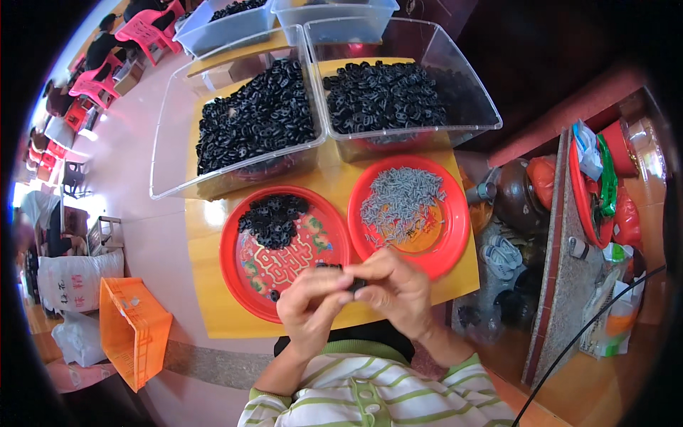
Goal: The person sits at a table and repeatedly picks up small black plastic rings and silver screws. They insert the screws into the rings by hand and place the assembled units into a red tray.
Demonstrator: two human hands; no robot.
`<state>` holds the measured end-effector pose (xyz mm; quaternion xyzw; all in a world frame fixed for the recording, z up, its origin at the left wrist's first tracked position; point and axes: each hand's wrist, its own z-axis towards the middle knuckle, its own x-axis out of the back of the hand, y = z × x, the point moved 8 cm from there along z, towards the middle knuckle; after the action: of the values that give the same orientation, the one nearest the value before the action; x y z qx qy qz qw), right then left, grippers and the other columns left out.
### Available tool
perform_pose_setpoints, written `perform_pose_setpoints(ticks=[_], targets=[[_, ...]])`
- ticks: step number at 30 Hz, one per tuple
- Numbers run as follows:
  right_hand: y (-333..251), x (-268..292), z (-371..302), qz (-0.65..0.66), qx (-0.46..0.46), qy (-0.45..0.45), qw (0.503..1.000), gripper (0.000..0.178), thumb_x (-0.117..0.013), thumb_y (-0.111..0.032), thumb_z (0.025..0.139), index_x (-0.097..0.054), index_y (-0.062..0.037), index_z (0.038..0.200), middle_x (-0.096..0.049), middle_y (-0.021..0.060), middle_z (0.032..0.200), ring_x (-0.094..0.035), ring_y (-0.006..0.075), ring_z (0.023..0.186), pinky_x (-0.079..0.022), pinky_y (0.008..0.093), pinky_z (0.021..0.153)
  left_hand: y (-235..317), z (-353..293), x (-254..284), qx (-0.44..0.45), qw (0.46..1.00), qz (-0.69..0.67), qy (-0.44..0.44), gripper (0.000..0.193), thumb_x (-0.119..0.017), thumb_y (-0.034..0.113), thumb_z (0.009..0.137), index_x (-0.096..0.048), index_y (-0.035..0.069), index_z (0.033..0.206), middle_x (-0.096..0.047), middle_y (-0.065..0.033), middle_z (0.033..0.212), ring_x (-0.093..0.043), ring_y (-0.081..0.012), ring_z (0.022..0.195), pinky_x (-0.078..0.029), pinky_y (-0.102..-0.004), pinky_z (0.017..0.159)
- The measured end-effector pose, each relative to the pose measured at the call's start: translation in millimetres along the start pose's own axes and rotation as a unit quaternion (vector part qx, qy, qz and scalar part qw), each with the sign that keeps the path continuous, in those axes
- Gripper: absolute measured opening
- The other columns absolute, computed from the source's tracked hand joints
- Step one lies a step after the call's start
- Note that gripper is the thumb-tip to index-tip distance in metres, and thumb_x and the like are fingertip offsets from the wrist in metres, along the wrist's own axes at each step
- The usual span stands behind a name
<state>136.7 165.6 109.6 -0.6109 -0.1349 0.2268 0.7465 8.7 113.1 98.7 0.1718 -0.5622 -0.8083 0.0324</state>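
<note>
Close in front of my body, above the near edge of the yellow table, both hands meet fingertip to fingertip. My left hand [311,304] is closed in a pinch, and my right hand [400,293] pinches from the other side. Between them shows a small black plastic part [357,285], mostly covered by the fingers. Just beyond my left hand lies a red tray [231,267] with a pile of black plastic parts [273,219] at its far side. Past my right hand, a second red tray [461,238] holds many small grey screws [398,203].
Two clear plastic bins [165,153] [491,117] full of black parts stand on the yellow table [203,306] behind the trays. Bluish tubs [206,35] are farther back. An orange crate [135,334] sits on the floor at left. At right, a stone ledge [551,306] carries bags.
</note>
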Motion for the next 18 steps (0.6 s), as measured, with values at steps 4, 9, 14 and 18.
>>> perform_pose_setpoints(ticks=[4,9,14,18], targets=[[0,58,31,-0.011,-0.016,0.093,0.996,0.026,-0.062,-0.003,0.084,-0.059,0.0009,0.109,-0.061,0.0109,0.109,-0.06,0.017,0.097,-0.051,0.0278,0.081,-21,10,8,0.075,0.997,-0.03,0.007,0.047,-0.053,-0.006,0.085,-0.04,-0.002,0.13,-0.062,-0.0154,0.099,-0.062,-0.017,0.082,-0.05,-0.0264,0.074],[-41,130,94,-0.417,0.182,0.275,0.847,0.029,-0.065,-0.012,0.085,-0.063,-0.0037,0.112,-0.065,0.0005,0.096,-0.053,0.0024,0.078,-0.043,0.0167,0.071,-21,9,94,0.069,0.98,0.128,0.134,0.024,-0.049,0.007,0.094,-0.055,-0.004,0.115,-0.063,-0.0087,0.09,-0.059,-0.0099,0.073,-0.048,-0.0219,0.067],[4,150,124,-0.535,0.105,0.173,0.82,0.027,-0.053,-0.022,0.093,-0.063,-0.0083,0.113,-0.068,0.0042,0.098,-0.059,0.0081,0.084,-0.046,0.0249,0.077,-17,-6,144,0.15,0.938,0.287,0.125,0.013,-0.057,-0.001,0.087,-0.064,-0.004,0.098,-0.064,-0.0058,0.086,-0.06,-0.0108,0.07,-0.048,-0.0223,0.064],[13,145,114,-0.577,0.159,0.22,0.77,0.032,-0.043,-0.029,0.097,-0.068,-0.0108,0.106,-0.069,0.0071,0.096,-0.065,0.0174,0.088,-0.047,0.0288,0.077,-26,-17,141,0.157,0.892,0.423,0.001,0.015,-0.065,-0.003,0.077,-0.065,-0.002,0.092,-0.062,-0.0105,0.08,-0.063,-0.0164,0.07,-0.049,-0.0257,0.063]])
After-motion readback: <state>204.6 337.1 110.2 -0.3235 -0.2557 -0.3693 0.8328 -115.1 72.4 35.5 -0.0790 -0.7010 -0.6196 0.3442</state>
